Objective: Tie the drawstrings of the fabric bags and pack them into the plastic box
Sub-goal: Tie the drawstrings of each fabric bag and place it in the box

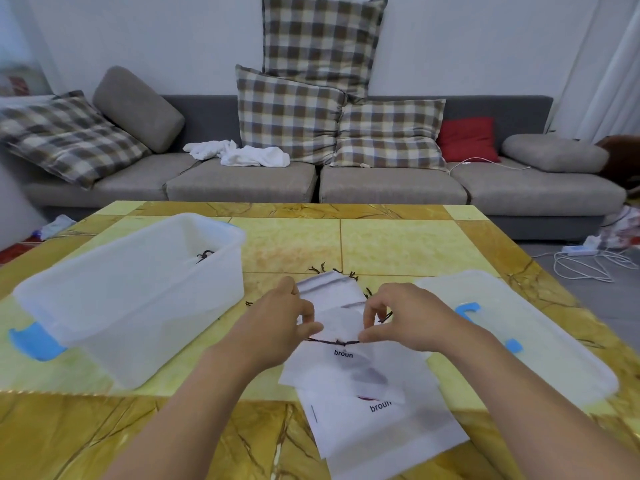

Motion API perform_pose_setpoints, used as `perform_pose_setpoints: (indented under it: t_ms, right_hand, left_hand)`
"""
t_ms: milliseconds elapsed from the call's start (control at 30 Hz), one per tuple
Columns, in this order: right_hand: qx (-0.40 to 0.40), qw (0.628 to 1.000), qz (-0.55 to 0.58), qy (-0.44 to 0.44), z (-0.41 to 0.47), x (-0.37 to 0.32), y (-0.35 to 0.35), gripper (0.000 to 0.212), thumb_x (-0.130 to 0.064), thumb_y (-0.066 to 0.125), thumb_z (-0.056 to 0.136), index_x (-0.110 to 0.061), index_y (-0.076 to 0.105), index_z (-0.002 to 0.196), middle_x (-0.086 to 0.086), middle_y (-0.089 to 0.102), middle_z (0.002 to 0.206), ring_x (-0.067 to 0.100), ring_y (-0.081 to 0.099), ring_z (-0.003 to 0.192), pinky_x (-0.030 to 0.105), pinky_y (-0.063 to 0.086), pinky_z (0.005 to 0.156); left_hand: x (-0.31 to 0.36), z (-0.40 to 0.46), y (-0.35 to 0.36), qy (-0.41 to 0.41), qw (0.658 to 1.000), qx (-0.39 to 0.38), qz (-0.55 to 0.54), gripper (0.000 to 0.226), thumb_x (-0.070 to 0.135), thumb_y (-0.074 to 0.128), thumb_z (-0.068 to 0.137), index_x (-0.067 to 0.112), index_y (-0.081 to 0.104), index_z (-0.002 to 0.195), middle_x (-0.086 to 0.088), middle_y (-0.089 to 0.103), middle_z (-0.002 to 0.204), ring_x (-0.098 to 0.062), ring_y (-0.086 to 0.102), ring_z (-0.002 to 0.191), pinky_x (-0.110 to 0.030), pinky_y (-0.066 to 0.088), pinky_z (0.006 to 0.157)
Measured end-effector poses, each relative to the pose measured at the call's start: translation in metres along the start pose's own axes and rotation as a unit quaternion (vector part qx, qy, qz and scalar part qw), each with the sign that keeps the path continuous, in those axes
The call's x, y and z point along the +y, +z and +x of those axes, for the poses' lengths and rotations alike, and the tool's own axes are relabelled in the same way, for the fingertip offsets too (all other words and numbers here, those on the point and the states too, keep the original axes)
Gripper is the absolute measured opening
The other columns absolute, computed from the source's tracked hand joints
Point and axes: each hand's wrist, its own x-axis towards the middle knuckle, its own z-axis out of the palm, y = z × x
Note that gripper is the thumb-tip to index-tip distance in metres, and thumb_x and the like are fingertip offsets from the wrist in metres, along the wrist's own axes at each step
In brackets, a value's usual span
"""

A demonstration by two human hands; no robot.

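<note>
Nearest on the worktop (104,438), a loose pile of white bags (381,427) lay overlapping, the lowest close to the near edge. On the topmost bag (341,327), printed "broun", a dark drawstring (334,341) was stretched taut between the two hands, with a small knot at its middle. The left hand (284,317) pinched one end of the cord, fingers (308,329) curled together on it; the right hand (401,317) pinched the other end in the same way.

The step in hand was judged to be the tightening of the knot. It would be done well if both ends were pulled evenly outward and kept low over the cloth, so that the knot seated at the bag's mouth and the bag was not dragged off the pile.

Left of the hands the box (138,292) stood open, a dark cord end visible inside, which suggested one bag already packed. Right of them the lid (540,344) lay flat, near the right edge. Between box and lid a bare strip of worktop was left for the hands, and more bare surface lay beyond the bags. A short lift over the box's near wall would be needed for packing. Farther off, a sofa (242,181) with cushions was seen.
</note>
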Motion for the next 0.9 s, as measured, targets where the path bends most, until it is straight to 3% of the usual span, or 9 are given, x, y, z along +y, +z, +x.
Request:
perform_pose_setpoints:
  t_ms: [133, 233, 300, 400, 500, 567, 633, 733, 900]
  right_hand:
    - [0.007, 1.000, -0.012, 0.002, -0.002, 0.002, -0.002, 0.030, -0.062, 0.081, 0.069, -0.035, 0.072, 0.080, -0.012, 0.061, 0.088, 0.005, 0.057, 0.080, 0.026, 0.046, 0.069]
    - [0.013, 1.000, 0.005, -0.009, -0.001, 0.004, -0.002, 0.016, -0.050, 0.079, 0.079, -0.035, 0.074, 0.078, -0.005, 0.066, 0.088, 0.013, 0.061, 0.080, 0.031, 0.049, 0.072]
    - [0.017, 0.997, 0.074, -0.025, 0.001, 0.007, -0.004, 0.011, -0.043, 0.077, 0.084, -0.035, 0.076, 0.077, -0.004, 0.068, 0.088, 0.014, 0.061, 0.082, 0.034, 0.050, 0.077]
    - [-0.006, 0.983, 0.179, -0.050, 0.000, 0.010, -0.007, 0.020, -0.037, 0.070, 0.092, -0.025, 0.077, 0.076, -0.003, 0.064, 0.088, 0.008, 0.052, 0.071, 0.022, 0.044, 0.073]
    - [0.001, 0.972, 0.226, -0.065, -0.002, 0.009, -0.010, 0.032, -0.035, 0.057, 0.100, -0.022, 0.073, 0.076, -0.003, 0.064, 0.109, 0.017, 0.059, 0.099, 0.037, 0.046, 0.099]
    - [0.011, 0.963, 0.263, -0.060, -0.003, 0.006, -0.010, 0.037, -0.033, 0.052, 0.103, -0.018, 0.071, 0.075, -0.007, 0.063, 0.116, 0.014, 0.059, 0.110, 0.039, 0.042, 0.104]
    - [0.020, 0.955, 0.289, -0.061, -0.001, 0.003, -0.008, 0.040, -0.033, 0.052, 0.104, -0.017, 0.068, 0.071, 0.001, 0.066, 0.104, 0.017, 0.061, 0.102, 0.035, 0.041, 0.100]
    - [0.030, 0.949, 0.309, -0.059, 0.000, -0.004, -0.004, 0.044, -0.036, 0.052, 0.102, -0.011, 0.064, 0.068, 0.008, 0.059, 0.076, 0.023, 0.050, 0.074, 0.038, 0.039, 0.080]
    - [0.046, 0.945, 0.324, -0.022, -0.003, -0.014, -0.005, 0.044, -0.026, 0.051, 0.104, -0.012, 0.054, 0.062, -0.008, 0.036, 0.049, 0.012, 0.031, 0.047, 0.024, 0.030, 0.051]
  left_hand:
    - [-0.002, 0.000, -0.001, -0.011, 1.000, -0.006, 0.019, 0.039, 0.058, 0.078, 0.073, 0.029, 0.056, 0.086, 0.009, 0.036, 0.098, -0.008, 0.049, 0.069, -0.029, 0.048, 0.065]
    - [-0.004, 0.003, 0.000, -0.018, 1.000, -0.005, 0.011, 0.021, 0.048, 0.069, 0.088, 0.028, 0.063, 0.082, 0.006, 0.036, 0.096, -0.009, 0.049, 0.070, -0.028, 0.043, 0.066]
    - [-0.007, 0.004, 0.001, -0.007, 0.999, 0.001, -0.049, 0.026, 0.047, 0.058, 0.096, 0.032, 0.064, 0.075, 0.005, 0.040, 0.096, -0.010, 0.051, 0.075, -0.028, 0.044, 0.070]
    - [-0.009, -0.001, 0.002, 0.025, 0.984, -0.002, -0.175, 0.036, 0.047, 0.051, 0.099, 0.038, 0.066, 0.067, 0.009, 0.048, 0.109, -0.008, 0.052, 0.089, -0.025, 0.040, 0.078]
    - [-0.003, -0.005, -0.002, 0.024, 0.964, 0.050, -0.262, 0.043, 0.041, 0.050, 0.101, 0.033, 0.069, 0.064, 0.024, 0.047, 0.133, 0.002, 0.045, 0.123, -0.030, 0.035, 0.099]
    - [0.005, -0.006, -0.010, 0.023, 0.918, 0.067, -0.391, 0.050, 0.031, 0.049, 0.104, 0.027, 0.065, 0.056, 0.025, 0.055, 0.134, 0.011, 0.045, 0.126, -0.030, 0.029, 0.107]
    - [0.011, -0.007, -0.014, 0.043, 0.870, 0.056, -0.488, 0.053, 0.030, 0.048, 0.104, 0.025, 0.061, 0.054, 0.016, 0.066, 0.127, 0.006, 0.048, 0.129, -0.034, 0.026, 0.112]
    - [0.019, -0.008, -0.011, 0.062, 0.828, 0.047, -0.555, 0.047, 0.037, 0.049, 0.102, 0.021, 0.063, 0.060, -0.004, 0.074, 0.114, -0.015, 0.061, 0.121, -0.045, 0.037, 0.110]
    - [0.021, -0.009, -0.012, 0.032, 0.815, 0.014, -0.579, 0.037, 0.034, 0.046, 0.100, 0.014, 0.069, 0.081, -0.008, 0.074, 0.106, -0.018, 0.067, 0.099, -0.036, 0.048, 0.095]
